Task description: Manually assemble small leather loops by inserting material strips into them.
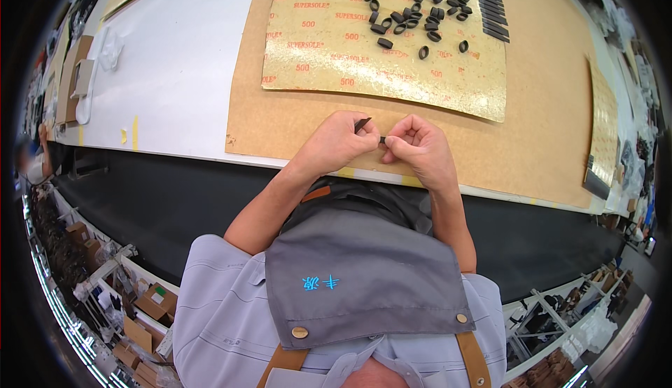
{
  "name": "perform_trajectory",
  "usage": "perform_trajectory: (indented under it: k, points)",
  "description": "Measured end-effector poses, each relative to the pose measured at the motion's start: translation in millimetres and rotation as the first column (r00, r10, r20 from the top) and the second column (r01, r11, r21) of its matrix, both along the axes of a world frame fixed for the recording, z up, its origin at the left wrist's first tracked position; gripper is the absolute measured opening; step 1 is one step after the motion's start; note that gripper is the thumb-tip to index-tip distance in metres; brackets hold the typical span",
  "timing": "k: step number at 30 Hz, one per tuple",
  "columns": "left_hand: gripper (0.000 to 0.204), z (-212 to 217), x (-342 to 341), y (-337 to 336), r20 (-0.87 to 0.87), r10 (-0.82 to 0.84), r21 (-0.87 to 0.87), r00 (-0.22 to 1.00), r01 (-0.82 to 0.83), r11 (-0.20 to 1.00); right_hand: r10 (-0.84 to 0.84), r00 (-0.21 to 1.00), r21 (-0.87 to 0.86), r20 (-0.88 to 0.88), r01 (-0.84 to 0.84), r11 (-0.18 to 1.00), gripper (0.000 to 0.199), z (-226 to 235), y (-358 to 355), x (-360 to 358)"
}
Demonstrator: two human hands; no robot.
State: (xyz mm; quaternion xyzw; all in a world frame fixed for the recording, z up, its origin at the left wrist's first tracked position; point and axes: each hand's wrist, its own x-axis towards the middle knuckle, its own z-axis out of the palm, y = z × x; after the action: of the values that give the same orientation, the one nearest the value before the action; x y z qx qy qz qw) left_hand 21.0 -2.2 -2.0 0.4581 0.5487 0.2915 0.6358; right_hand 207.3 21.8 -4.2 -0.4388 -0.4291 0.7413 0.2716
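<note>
Near the table's front edge, my left hand (339,141) is closed, with a thin black strip (362,125) sticking up between its fingers. Close beside it, my right hand (422,147) pinches with thumb and forefinger at a short dark bit (383,140) between the two hands. Whether this bit belongs to the same strip, the fingers hide. Beyond my hands, many small black loops (423,53) lie scattered on a shiny yellowish sheet (308,73). A row of flat black strips (490,6) is lined up along that sheet's right side.
The sheet rests on a brown board (539,136) over a white tabletop (175,87). A cardboard box (72,83) and clear plastic (110,51) stand at the left. Another yellowish sheet (602,118) lies at the right edge. Shelves with boxes (155,300) are behind me.
</note>
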Motion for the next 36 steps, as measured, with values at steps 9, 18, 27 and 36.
perform_trajectory:
  k: [9,18,27,36]
  points:
    - [0.013,2,-1,-2,0.017,-0.014,0.008,1.0,0.014,1.0,0.109,0.994,-0.011,-0.004,-0.109,0.994,0.011,6,5,-1]
    - [0.01,4,-7,-4,0.035,-0.063,0.1,0.997,0.06,0.993,0.305,0.887,0.154,0.346,-0.375,0.914,0.026,12,8,0]
    - [0.013,5,-6,-9,0.044,-0.014,0.187,0.999,0.006,0.982,0.347,0.938,-0.106,0.01,-0.344,0.933,0.029,12,17,8]
    - [0.012,5,-9,-9,0.034,-0.035,0.211,0.999,0.027,0.977,0.41,0.905,-0.033,0.113,-0.409,0.912,0.024,16,15,1]
